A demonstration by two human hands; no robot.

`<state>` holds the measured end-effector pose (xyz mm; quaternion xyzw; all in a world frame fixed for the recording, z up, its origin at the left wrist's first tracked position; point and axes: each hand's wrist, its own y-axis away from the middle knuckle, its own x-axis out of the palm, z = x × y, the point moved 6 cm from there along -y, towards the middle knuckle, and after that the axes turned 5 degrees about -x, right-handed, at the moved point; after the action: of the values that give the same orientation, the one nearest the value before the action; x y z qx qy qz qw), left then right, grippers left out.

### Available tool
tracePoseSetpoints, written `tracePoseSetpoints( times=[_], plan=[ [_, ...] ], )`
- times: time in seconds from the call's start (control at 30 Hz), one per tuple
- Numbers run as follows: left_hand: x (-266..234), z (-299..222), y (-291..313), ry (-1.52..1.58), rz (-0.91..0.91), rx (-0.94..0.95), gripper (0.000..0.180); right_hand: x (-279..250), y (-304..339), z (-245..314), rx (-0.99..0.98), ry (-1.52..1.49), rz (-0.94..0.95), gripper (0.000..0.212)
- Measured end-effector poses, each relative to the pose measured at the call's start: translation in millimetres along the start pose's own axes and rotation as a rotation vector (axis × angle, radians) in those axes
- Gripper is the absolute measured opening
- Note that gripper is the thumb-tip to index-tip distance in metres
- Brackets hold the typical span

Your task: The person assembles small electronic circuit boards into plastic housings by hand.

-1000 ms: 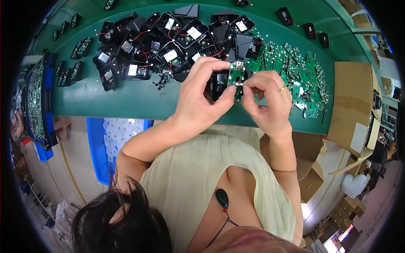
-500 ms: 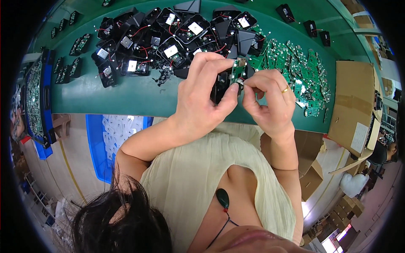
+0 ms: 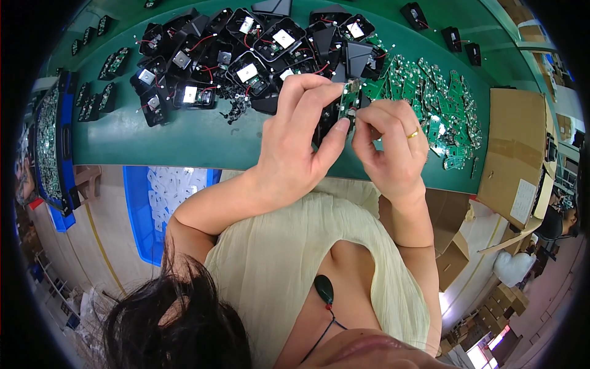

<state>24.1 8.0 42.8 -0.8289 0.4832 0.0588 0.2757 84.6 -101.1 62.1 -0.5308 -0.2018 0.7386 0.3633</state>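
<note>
1. We hold a small green circuit board point(image 3: 350, 98) between both hands, raised just above the green workbench point(image 3: 184, 138) near its front edge.
2. Our left hand point(image 3: 295, 147) is closed on the board: the thumb presses its lower edge and the forefinger curls over its top. A black housing point(image 3: 326, 120) sits behind the board, against the left palm; how it is held is hidden.
3. Our right hand point(image 3: 390, 144), with a gold ring point(image 3: 413, 133) on one finger, pinches the board's right edge with thumb and fingertips closed together.
4. Behind the hands lies a pile of black housings point(image 3: 246, 61) with red wires and white labels. To the right lies a heap of loose green boards point(image 3: 436, 104). A cardboard box point(image 3: 513, 147) stands at the bench's right end, and a blue bin point(image 3: 160, 203) sits below the bench on the left.
5. Risk, in our judgement: the board is gripped only at its edges, so uneven pressure could flex it or let it slip onto the bench.
6. Risk: the heap of loose boards lies just beside the right hand; a wide wrist movement could scatter it.
7. Risk: red wires in the pile trail close to the left fingers and could snag.
</note>
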Motion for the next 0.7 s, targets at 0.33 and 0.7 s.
tracePoseSetpoints(
  times=[0.33, 0.7],
  plan=[
    [-1.3, -6.8, 2.7, -0.004, -0.048, 0.094, 0.033, -2.7, 0.0, 0.5, -0.026, -0.051, -0.136, 0.03],
    [4.5, 18.2, 1.5, 0.174, -0.062, -0.136, 0.032, 9.1, 2.3, -8.4, 0.022, -0.101, -0.125, 0.027]
  ],
)
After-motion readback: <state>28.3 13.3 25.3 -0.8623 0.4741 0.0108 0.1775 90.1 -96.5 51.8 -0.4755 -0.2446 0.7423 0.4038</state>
